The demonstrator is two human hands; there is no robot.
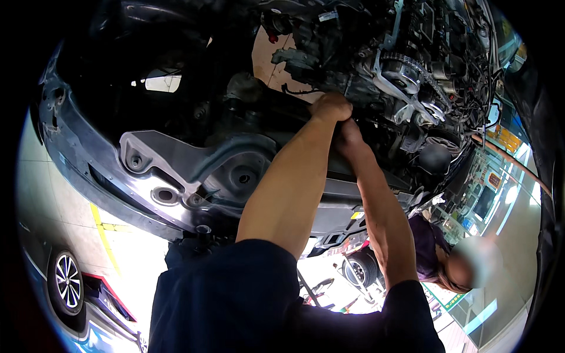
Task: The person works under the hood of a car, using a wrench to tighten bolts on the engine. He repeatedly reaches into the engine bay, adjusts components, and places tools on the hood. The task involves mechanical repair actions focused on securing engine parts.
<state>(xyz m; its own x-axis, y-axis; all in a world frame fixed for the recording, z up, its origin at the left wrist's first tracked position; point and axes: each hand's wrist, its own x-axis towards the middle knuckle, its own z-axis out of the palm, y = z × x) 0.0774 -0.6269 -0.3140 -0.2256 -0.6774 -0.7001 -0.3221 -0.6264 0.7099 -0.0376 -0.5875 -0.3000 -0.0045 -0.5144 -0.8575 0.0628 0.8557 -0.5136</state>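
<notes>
Both my arms reach up into the underside of a car. My left hand (332, 108), fingers curled, is beside a dark hose (297, 91) and a dark metal crossmember (276, 107); what it grips is hidden. Just below and right of it, my right hand (351, 139) is closed, its fingertips hidden in shadow among the parts; I cannot make out what it holds. Up and right of my hands are a silver pulley housing with a chain-like toothed band (406, 76) and wiring. Below my hands runs a grey subframe (159, 153) with round holes.
A person in a dark top (426, 247) is at the lower right, near my right arm. A parked car's wheel (66, 281) is at the lower left, a loose tyre (359, 270) lower centre. An orange-brown bar or hose (512, 162) crosses the right side.
</notes>
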